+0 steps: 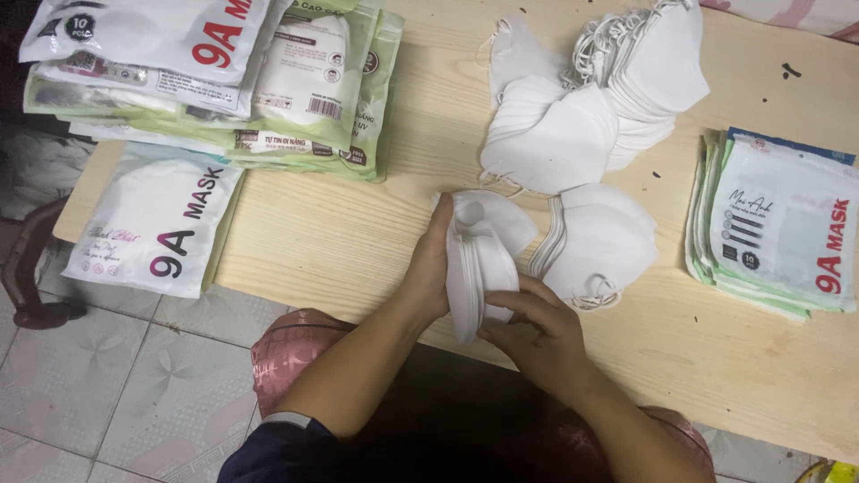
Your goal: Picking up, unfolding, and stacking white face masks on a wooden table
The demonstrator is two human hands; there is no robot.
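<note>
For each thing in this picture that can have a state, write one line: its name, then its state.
Left hand: closed on the stack of white masks.
Right hand: gripping the same stack from below.
Stack of white masks: folded flat, held on edge over the wooden table.
Loose mask piles: unpacked, heaped on the table.
Filled packets: stacked at the far left.
Flat packets: stacked at the right.

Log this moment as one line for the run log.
left hand: grips mask stack | right hand: steadies stack's lower edge | wooden table: loose masks, filled packets

The top edge cuts off the packet pile (206, 72) and mask heap (626, 63).
</note>
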